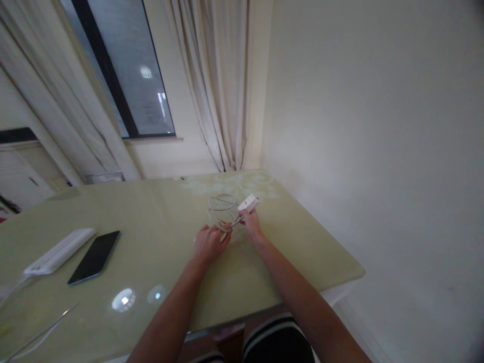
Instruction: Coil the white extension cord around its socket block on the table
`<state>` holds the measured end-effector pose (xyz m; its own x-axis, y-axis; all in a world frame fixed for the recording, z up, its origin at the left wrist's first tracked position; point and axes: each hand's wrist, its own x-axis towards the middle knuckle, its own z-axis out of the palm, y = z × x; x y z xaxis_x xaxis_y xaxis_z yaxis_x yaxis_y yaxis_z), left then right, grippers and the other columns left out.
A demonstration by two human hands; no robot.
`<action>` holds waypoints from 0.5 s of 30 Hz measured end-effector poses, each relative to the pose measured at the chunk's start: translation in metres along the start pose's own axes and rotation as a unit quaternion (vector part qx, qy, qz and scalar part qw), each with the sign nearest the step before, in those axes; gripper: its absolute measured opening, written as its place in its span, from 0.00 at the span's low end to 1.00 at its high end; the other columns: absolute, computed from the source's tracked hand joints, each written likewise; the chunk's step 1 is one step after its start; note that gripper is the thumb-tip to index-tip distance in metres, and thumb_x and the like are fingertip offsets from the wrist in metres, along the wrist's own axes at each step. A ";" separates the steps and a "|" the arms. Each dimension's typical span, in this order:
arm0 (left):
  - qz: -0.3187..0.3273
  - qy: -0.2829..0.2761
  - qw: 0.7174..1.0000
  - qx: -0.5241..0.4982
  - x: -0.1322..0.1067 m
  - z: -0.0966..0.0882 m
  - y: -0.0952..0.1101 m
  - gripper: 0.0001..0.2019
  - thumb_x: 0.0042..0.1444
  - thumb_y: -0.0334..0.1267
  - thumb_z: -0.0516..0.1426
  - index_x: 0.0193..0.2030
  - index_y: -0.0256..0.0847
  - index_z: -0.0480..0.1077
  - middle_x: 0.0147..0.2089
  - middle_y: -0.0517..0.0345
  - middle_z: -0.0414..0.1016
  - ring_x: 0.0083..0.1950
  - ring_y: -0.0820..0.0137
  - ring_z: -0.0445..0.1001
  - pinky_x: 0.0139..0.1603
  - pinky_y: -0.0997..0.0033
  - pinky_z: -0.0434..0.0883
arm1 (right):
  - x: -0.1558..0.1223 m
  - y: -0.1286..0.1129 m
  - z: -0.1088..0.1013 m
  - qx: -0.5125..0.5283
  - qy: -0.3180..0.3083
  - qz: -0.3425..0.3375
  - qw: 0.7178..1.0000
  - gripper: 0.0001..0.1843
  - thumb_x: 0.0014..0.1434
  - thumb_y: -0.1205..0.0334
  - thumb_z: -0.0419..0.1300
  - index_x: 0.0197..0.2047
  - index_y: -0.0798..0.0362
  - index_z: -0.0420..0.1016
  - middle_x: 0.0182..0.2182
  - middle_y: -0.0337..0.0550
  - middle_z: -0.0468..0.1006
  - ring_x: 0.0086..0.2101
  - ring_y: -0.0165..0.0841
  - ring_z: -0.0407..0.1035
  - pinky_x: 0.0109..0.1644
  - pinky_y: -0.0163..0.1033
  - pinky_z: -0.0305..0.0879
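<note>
A small white power strip (248, 203) with a looped white cord (220, 206) lies on the pale green table (159, 222), toward its far right part. My right hand (251, 224) is closed on the near end of the strip, where the cord leaves it. My left hand (209, 243) is closed around a bunch of the cord's loops just left of that. Both forearms reach in from the bottom of the view.
A black phone (95, 256) lies face up at the left, beside a long white power strip (58, 250) whose cable (38, 335) runs off the near-left edge. A window (124, 75) and curtains (215, 80) stand behind the table; a bare wall (378, 151) runs along its right.
</note>
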<state>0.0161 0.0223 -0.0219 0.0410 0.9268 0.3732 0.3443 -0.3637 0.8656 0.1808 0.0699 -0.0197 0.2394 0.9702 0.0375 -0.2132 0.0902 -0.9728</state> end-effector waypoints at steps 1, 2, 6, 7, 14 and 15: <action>-0.016 0.012 1.000 -0.009 0.000 -0.001 -0.001 0.12 0.49 0.41 0.69 0.42 0.49 0.83 0.42 0.46 0.81 0.48 0.55 0.77 0.45 0.69 0.66 | 0.001 -0.001 -0.003 -0.048 0.017 -0.049 0.998 0.21 0.46 0.52 0.68 0.41 0.49 0.71 0.41 0.46 0.77 0.45 0.40 0.73 0.47 0.43 0.71; -0.029 0.021 0.999 -0.004 0.001 -0.003 -0.001 0.12 0.48 0.41 0.70 0.42 0.48 0.83 0.42 0.46 0.81 0.49 0.54 0.77 0.46 0.69 0.66 | 0.002 -0.001 -0.005 -0.089 0.033 -0.092 0.991 0.23 0.43 0.51 0.70 0.42 0.50 0.72 0.44 0.48 0.77 0.48 0.42 0.71 0.51 0.45 0.70; -0.040 0.038 0.998 0.040 0.002 -0.010 -0.005 0.14 0.48 0.43 0.70 0.42 0.48 0.83 0.41 0.48 0.82 0.48 0.55 0.77 0.44 0.69 0.66 | -0.005 -0.003 -0.012 -0.128 -0.030 -0.170 0.977 0.26 0.48 0.48 0.72 0.47 0.50 0.73 0.47 0.49 0.78 0.51 0.43 0.71 0.59 0.49 0.64; -0.036 0.038 0.997 0.048 0.001 -0.011 -0.006 0.14 0.48 0.44 0.70 0.43 0.48 0.83 0.41 0.48 0.82 0.46 0.55 0.77 0.44 0.69 0.66 | -0.009 -0.003 -0.012 -0.122 -0.065 -0.176 0.975 0.25 0.50 0.48 0.71 0.48 0.49 0.73 0.46 0.48 0.78 0.51 0.43 0.71 0.59 0.49 0.63; 0.001 -0.013 0.996 0.087 -0.004 0.002 -0.005 0.12 0.52 0.42 0.69 0.45 0.49 0.81 0.38 0.48 0.80 0.42 0.57 0.76 0.46 0.68 0.66 | -0.014 -0.012 -0.002 0.030 -0.108 -0.150 0.982 0.28 0.54 0.42 0.69 0.51 0.48 0.67 0.35 0.40 0.79 0.38 0.36 0.75 0.47 0.42 0.70; 0.011 -0.027 0.997 0.070 -0.004 0.006 -0.004 0.11 0.53 0.41 0.68 0.44 0.49 0.81 0.38 0.48 0.80 0.41 0.58 0.76 0.46 0.68 0.66 | -0.012 -0.012 -0.001 0.054 -0.081 -0.137 0.986 0.26 0.57 0.39 0.66 0.48 0.49 0.68 0.33 0.40 0.79 0.35 0.35 0.74 0.45 0.41 0.70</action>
<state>0.0204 0.0210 -0.0292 0.1002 0.9236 0.3702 0.4709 -0.3717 0.8000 0.1818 0.0572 -0.0086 0.1496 0.9282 0.3408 -0.2637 0.3696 -0.8910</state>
